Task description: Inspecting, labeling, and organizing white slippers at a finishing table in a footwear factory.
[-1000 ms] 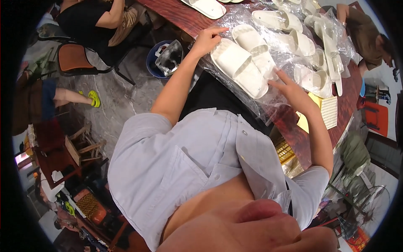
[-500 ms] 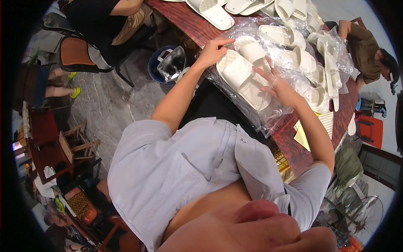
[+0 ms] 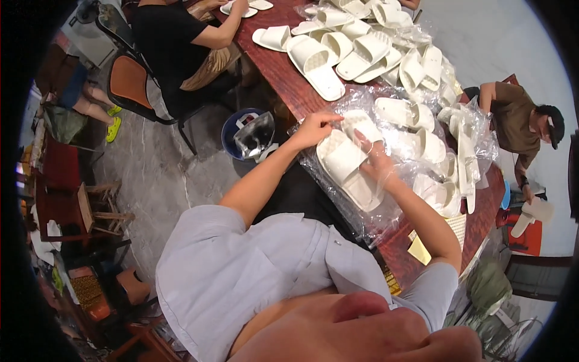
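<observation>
Two white slide slippers lie side by side before me on clear plastic: a nearer slipper [image 3: 341, 158] and a farther slipper [image 3: 360, 122]. At their left ends is my left hand [image 3: 315, 130], its fingers curled and the index reaching toward the farther slipper. What that hand grips, if anything, is too small to make out. My right hand [image 3: 379, 161] rests over the slippers near their straps with its fingers apart, hiding part of both. Loose clear plastic film [image 3: 381, 220] spreads around and under the pair, down to the table's near edge.
More white slippers [image 3: 365, 54] heap across the red-brown table [image 3: 271, 69], some in plastic. A blue bucket [image 3: 232, 142] stands on the floor at left. A person in black [image 3: 166, 42] sits at the far left; another person [image 3: 522, 120] at right holds a slipper.
The view has shifted, so more of the far table and slipper pile shows. My right hand has drawn in closer over the slippers; my left hand stays at their ends.
</observation>
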Available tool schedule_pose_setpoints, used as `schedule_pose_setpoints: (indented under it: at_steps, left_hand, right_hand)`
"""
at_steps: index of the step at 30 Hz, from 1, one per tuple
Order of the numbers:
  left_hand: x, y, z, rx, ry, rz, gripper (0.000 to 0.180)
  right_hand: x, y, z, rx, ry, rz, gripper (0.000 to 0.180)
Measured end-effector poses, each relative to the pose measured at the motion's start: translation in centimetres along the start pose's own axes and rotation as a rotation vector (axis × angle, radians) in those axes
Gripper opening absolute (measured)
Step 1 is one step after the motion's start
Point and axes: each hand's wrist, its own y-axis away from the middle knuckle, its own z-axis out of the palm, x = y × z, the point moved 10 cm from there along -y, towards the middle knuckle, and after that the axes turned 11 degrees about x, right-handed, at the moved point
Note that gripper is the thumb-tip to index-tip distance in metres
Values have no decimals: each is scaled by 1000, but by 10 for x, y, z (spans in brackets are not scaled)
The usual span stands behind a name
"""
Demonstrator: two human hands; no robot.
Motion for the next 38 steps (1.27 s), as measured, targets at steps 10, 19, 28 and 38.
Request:
schedule_pose_setpoints:
  at_steps: [10, 19, 28, 38]
  left_hand:
    - [9, 0, -3, 111, -88, 88, 43]
    - [14, 3, -9, 238, -224, 113, 41]
    - [95, 9, 30, 24, -1093, 270, 47]
    - [121, 83, 170, -388, -923, 592, 68]
  right_hand:
    - [34, 6, 12, 3, -165, 166, 60]
    - [62, 85, -57, 88, 35, 424, 70]
    - [55, 109, -63, 241, 106, 346, 63]
    - [69, 111, -44, 92, 148, 412, 64]
